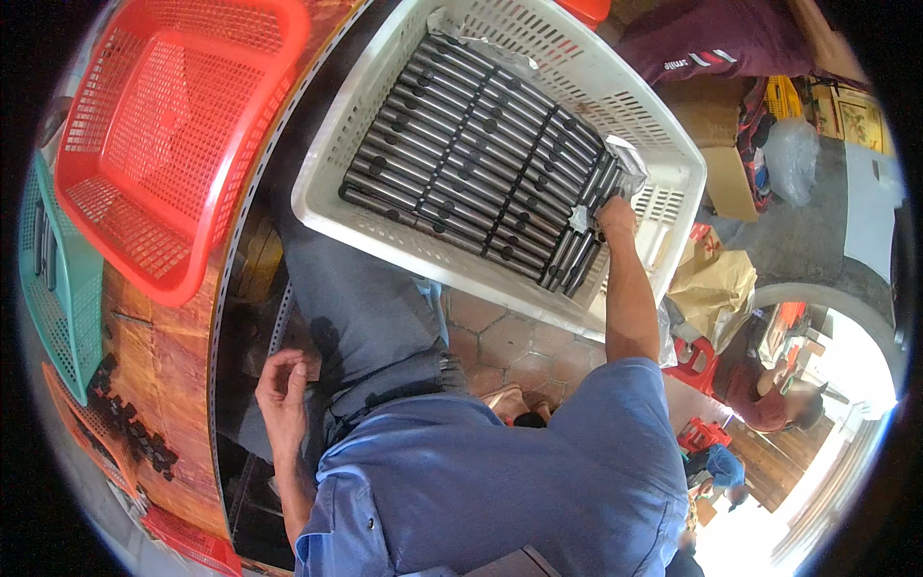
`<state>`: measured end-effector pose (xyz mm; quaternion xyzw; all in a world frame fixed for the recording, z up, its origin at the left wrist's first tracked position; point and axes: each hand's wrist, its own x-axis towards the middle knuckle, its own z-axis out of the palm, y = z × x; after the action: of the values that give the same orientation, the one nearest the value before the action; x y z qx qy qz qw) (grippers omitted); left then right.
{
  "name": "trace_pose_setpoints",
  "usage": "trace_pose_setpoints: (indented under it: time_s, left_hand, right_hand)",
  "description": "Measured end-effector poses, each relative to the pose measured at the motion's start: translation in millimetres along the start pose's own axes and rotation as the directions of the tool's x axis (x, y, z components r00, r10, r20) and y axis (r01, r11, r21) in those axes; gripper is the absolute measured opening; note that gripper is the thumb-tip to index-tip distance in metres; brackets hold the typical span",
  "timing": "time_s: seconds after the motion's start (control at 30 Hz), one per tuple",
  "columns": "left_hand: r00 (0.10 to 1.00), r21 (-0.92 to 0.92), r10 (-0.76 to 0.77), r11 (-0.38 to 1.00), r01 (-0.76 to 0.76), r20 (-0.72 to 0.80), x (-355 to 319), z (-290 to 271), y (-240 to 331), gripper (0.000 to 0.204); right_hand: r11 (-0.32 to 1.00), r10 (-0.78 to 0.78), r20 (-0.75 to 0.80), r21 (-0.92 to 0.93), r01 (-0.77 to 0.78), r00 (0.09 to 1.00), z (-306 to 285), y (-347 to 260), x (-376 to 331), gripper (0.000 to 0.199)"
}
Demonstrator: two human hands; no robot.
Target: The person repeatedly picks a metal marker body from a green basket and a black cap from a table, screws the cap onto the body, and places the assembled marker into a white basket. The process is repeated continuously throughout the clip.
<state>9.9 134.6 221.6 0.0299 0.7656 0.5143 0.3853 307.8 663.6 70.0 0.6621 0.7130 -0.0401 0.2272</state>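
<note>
A large white plastic basket stands in front of me. Inside lie rows of shiny metal rods with black fittings, packed side by side. My right hand reaches into the basket's right end, fingers closed at a shorter group of rods; it appears to grip one, though its fingertips are partly hidden. Crumpled pale wrapping lies against the basket wall beyond this hand. Beside my left thigh, my left hand hangs with loosely curled fingers, holding nothing I can see.
On the wooden table at left are a red basket, a green basket and small black pieces. A brown paper bag and cardboard box stand right of the white basket. Other people sit at the far right.
</note>
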Motion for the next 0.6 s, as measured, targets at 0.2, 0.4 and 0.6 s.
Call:
trace_pose_setpoints:
  time_s: [0.2, 0.4, 0.6]
  left_hand:
    - [1.0, 0.036, -0.006, 0.999, 0.006, -0.003, 0.3, -1.9, 0.1, 0.016]
    - [0.997, 0.045, 0.003, 0.999, 0.001, -0.074, -3.5, -6.4, -5.2, 0.017]
    - [0.998, 0.048, -0.034, 0.998, 0.037, -0.057, -3.0, -0.7, -5.8, 0.017]
  right_hand:
    - [0.997, 0.063, -0.071, -0.029, -0.065, 0.996, 26.3, 8.4, 29.4, 0.031]
    - [0.994, 0.052, -0.041, -0.09, -0.056, 0.998, -0.9, -3.0, 20.9, 0.023]
    - [0.993, -0.105, -0.063, -0.066, 0.101, 0.992, 22.6, 22.0, 36.3, 0.033]
